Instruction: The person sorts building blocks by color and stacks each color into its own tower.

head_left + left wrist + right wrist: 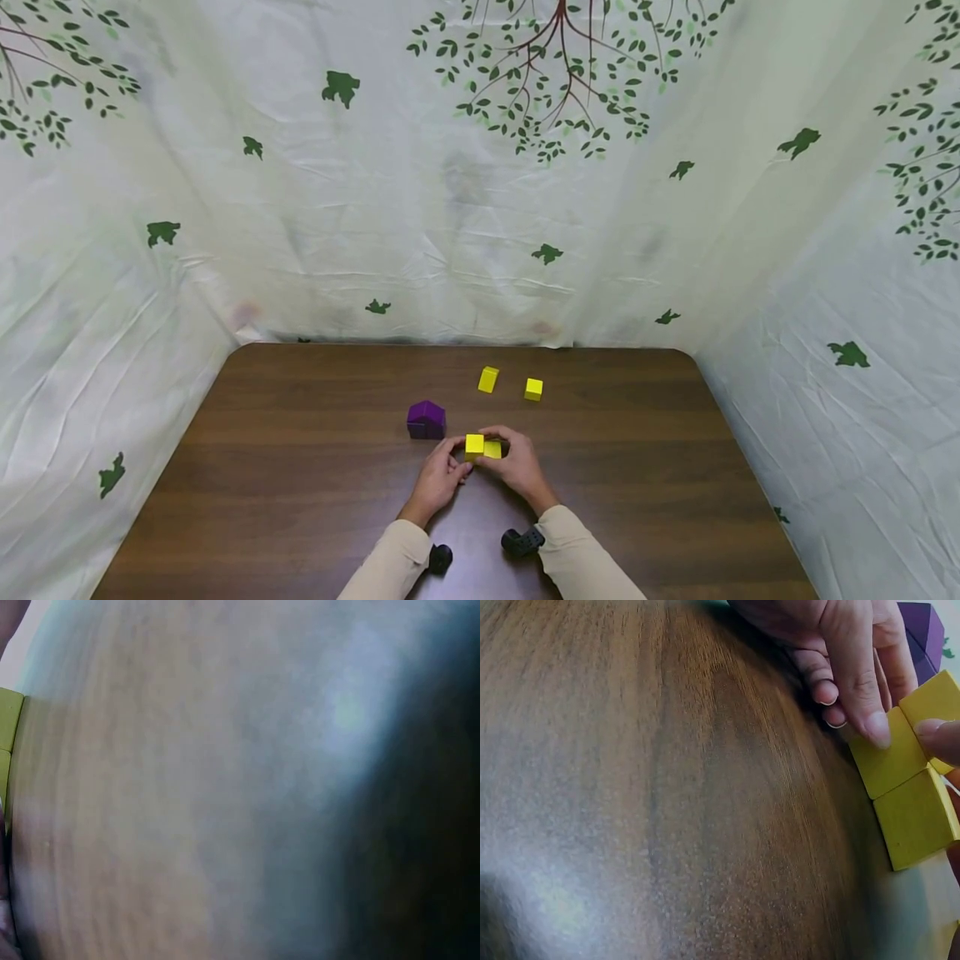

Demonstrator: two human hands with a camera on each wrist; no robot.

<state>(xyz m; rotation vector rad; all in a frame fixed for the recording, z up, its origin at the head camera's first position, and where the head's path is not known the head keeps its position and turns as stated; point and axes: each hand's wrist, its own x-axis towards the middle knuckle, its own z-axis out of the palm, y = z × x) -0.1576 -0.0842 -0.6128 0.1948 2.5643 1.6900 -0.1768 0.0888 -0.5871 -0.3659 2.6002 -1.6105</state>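
Note:
Several yellow blocks (475, 448) form a small cluster between the two hands, just in front of a purple house-shaped block (426, 420). My left hand (438, 479) is on the cluster's left side, its thumb pressed on the near face of a lower block (900, 774) and its forefinger reaching behind. From the right, my right hand (517, 467) pinches the upper block (926, 705), thumb in front. Another lower block (919, 819) sits flush beside the one under the left thumb. In the left wrist view only an edge of the yellow cluster (9, 720) shows.
Two loose yellow blocks, one left (488, 380) and one right (533, 389), lie farther back on the brown wooden table (300, 500). A white curtain (450, 208) printed with leaves hangs behind and at both sides. Black wrist devices (522, 542) sit at both cuffs.

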